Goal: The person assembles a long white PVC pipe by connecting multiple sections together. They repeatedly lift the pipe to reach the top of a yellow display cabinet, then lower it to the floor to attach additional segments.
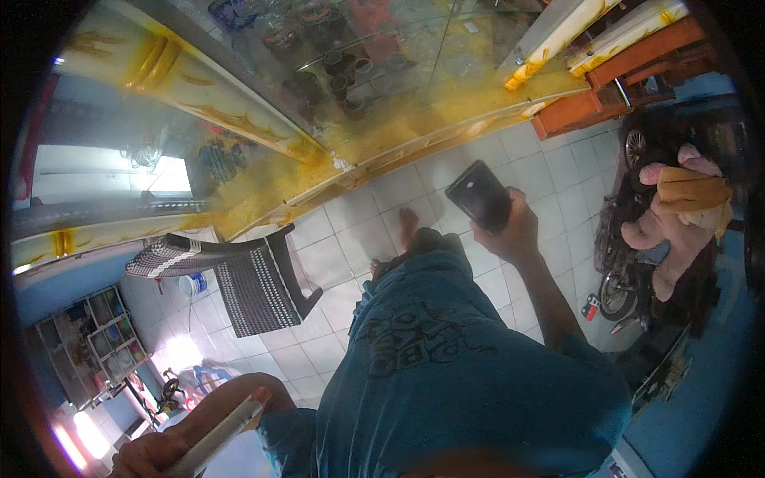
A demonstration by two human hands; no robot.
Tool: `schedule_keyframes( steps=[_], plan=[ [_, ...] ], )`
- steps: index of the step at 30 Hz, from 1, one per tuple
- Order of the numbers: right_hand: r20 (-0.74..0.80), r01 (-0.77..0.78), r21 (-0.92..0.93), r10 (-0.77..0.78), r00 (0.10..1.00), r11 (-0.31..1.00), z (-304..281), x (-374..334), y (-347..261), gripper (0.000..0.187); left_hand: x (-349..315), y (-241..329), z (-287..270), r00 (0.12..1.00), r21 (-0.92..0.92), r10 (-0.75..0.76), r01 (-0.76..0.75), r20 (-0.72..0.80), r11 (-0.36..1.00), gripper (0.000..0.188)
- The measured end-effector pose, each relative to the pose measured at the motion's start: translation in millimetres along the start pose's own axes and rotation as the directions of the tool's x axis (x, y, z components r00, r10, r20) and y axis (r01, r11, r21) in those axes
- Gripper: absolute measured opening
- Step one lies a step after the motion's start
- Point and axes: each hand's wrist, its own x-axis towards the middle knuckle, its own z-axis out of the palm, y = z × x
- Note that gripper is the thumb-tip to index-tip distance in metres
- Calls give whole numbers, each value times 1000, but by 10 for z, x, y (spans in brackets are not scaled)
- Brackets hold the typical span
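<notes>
Glass case [398, 137], chair [255, 291] on tiles [360, 239]; left hand [150, 452] grips pale object [217, 439], right hand [516, 231] phone [479, 196].

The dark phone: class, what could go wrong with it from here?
The right hand holds the dark phone near one end, so it could slip and perhaps crack on the tiled floor. If dropped, it might also strike the bare foot showing nearby.
</notes>
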Motion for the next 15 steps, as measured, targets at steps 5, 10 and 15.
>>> schedule_keyframes(
  steps=[5, 10, 15],
  plan=[
    [569, 25, -446, 262, 779, 895, 310, -549, 1522, 57, 32, -95, -29, 999, 13, 12, -11, -31, 1000, 35],
    [699, 36, -246, 151, 699, 969, 311, -1308, 1619, 62, 101, -220, -84, 999, 31, 21, -20, -42, 999, 31],
    [800, 400, -66, -191, 569, 914, 139, -1003, 1759, 63, 164, -307, -85, 998, 34, 18, -16, -53, 999, 27]
  ],
)
